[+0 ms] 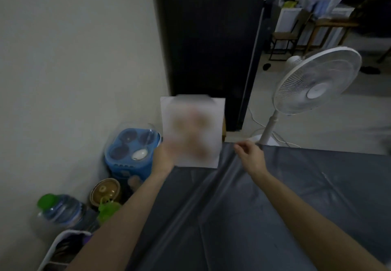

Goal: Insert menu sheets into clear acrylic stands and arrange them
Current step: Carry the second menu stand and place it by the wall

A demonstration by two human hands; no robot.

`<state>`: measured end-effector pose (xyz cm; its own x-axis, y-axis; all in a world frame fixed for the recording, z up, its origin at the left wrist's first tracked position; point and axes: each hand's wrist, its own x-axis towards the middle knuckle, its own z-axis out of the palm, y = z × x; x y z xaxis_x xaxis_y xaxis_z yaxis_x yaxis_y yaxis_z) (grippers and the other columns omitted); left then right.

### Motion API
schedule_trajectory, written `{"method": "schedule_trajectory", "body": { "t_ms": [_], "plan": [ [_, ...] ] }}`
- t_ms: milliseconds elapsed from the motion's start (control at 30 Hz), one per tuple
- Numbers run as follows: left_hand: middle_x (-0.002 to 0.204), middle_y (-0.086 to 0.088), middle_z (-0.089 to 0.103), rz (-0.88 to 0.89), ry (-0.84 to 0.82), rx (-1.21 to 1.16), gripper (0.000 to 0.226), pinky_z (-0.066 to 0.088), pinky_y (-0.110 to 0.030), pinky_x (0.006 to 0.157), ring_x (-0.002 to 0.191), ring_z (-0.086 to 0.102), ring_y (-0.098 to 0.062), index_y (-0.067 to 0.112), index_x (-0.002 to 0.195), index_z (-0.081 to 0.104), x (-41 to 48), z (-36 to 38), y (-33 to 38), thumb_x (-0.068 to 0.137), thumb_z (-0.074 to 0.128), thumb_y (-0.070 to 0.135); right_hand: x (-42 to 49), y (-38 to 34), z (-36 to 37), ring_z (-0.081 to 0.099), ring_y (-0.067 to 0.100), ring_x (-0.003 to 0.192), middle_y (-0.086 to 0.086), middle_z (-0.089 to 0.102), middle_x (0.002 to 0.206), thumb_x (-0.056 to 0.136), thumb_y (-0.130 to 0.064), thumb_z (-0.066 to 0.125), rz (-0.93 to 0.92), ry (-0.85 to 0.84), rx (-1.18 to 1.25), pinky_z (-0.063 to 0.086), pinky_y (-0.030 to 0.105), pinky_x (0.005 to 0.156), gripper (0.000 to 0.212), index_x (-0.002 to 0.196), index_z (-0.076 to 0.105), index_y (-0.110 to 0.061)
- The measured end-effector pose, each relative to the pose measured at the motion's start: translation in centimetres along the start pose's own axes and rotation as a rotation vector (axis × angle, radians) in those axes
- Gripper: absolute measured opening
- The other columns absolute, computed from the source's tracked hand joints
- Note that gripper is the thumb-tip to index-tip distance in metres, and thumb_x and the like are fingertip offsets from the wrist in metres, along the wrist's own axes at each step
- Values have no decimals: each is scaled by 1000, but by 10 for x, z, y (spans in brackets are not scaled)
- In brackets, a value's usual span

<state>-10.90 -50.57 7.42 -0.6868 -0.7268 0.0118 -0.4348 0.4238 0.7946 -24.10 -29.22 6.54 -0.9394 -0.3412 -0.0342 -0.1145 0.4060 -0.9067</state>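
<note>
Menu sheet [191,131] fills the centre of the frame, held upright above the far edge of the grey-covered table [275,196], its long axis running up and down. Its print is blurred, so nothing on it can be read. I see no acrylic stand anywhere on the tabletop, so the insertion step does not look started.

Right of centre, a white pedestal fan [317,80] stands on the floor beyond the table. At lower left a blue container [131,152] with a clear domed lid sits against the wall, with a water bottle [61,209] nearer the frame's bottom corner.

Left hand [167,154] grips the sheet at its lower left corner, fingers closed on the paper though smeared by motion. Right hand [249,154] hangs just right of the sheet's lower right corner, not touching it, fingers loosely curled around nothing. The sheet lies to the left of that free hand and near it, so a short sideways reach would likely let it steady the opposite edge.
</note>
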Motion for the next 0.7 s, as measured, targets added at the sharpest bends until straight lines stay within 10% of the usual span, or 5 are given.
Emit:
{"method": "schedule_trajectory", "body": {
  "t_ms": [433, 700],
  "plan": [
    [68, -3, 65, 59, -359, -125, 29, 58, -53, 75, 78, 70, -37, 27, 68, 57, -207, 128, 69, 86, 60, 4, -159, 91, -134, 58, 10, 77, 0, 64, 80, 87, -14, 65, 27, 31, -77, 36, -4, 60, 13, 95, 70, -5],
    [66, -1, 66, 144, -417, -123, 25, 59, -48, 74, 70, 70, -27, 25, 69, 59, -297, 173, 108, 84, 62, 5, -228, 136, -226, 63, 16, 87, 0, 67, 90, 90, -21, 61, 93, 44, -84, 48, 26, 76, 16, 99, 66, -9]
  ]
}}
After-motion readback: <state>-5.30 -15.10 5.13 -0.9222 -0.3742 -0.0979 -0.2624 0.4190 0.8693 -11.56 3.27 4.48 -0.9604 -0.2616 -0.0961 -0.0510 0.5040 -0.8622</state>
